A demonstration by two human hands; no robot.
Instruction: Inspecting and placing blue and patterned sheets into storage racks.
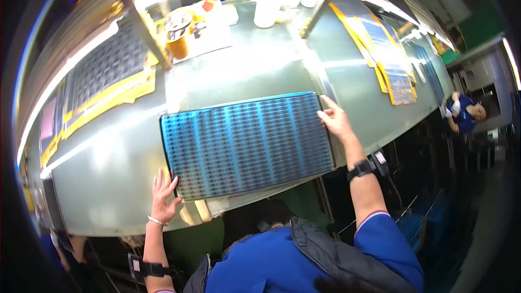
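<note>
In front of me on the bench lies a flat rectangular blue sheet (249, 146), covered with rows of small dark marks and crossed by lighter blue bands. It sits slightly tilted, its right end farther from me. My left hand (164, 198) is at its near left corner, fingers spread and stretched out, touching the edge. At the far right corner my right hand (337, 122) grips the sheet's edge, with fingertips on its top face. The underside of the sheet is hidden.
Dark patterned sheets with yellow edging (108, 70) lie at the left. A round orange-and-silver container (178, 35) and white bottles (267, 8) stand at the back. More yellow-edged sheets (380, 49) lie right. Metal posts (138, 16) rise from the bench; another person (464, 111) is far right.
</note>
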